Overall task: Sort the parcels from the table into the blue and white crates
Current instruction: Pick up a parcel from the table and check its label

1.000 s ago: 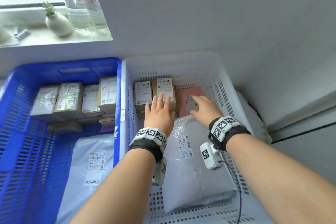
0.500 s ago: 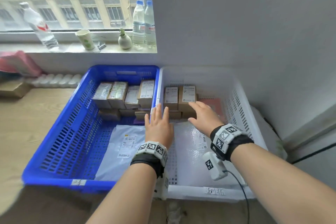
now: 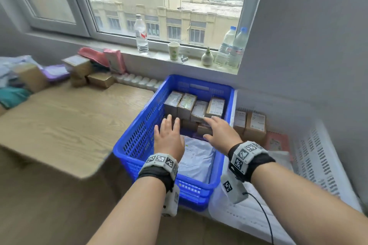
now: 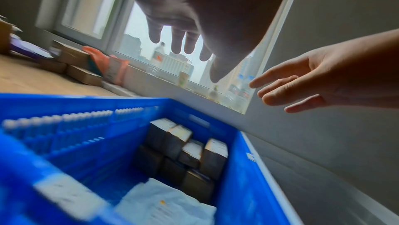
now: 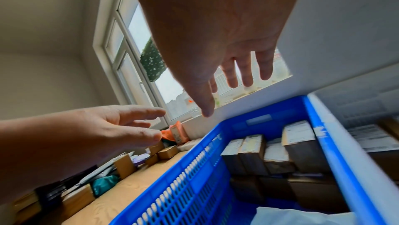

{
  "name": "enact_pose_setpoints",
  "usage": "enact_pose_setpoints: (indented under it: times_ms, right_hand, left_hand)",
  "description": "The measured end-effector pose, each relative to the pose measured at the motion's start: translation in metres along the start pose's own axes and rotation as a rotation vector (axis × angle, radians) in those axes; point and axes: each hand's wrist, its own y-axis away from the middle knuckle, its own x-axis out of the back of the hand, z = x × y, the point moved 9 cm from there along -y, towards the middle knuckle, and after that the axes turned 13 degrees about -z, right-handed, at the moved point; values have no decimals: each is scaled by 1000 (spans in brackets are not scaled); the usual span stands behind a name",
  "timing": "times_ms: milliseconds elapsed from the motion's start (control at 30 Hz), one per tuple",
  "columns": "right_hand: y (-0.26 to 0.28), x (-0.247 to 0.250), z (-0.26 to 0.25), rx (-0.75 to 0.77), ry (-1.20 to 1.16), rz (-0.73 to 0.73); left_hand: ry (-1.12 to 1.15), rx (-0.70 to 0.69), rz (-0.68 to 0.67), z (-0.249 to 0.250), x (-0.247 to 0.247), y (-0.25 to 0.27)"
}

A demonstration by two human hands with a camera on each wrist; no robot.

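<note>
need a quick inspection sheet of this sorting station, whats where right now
surface: wooden table, left of the crates.
job's things: blue crate holds upright boxes at its far end and a white mailer bag; white crate holds two boxes and a pink parcel; unsorted parcels at the table's far edge.
clutter: bottles, paper cup and small vase on the sill.
hands: left hand and right hand open above the blue crate, holding nothing.
cables: black cable from the right wrist unit.
surroundings: window, grey wall.
</note>
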Motion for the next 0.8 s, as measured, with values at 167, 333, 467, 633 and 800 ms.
enact_pose_setpoints:
  times_ms: [167,333,467,633,800]
  right_hand:
    - [-40,-38,-125,58,-6,1]
    - [-64,-92,-251,109,-39,-36]
    - [-81,-121,-325,150,-31,-69]
    - [-116,-143,-386,177,-19,-101]
    - [-164,-157,-422,186,-9,-128]
  left_hand:
    - [13,71,8,-136,21,17]
    - [12,165,6,-272,42,39]
    - [1,187,-20,-347,54,47]
    - [28,201,-45,-411,56,42]
    - [49,232,-56,-465,60,12]
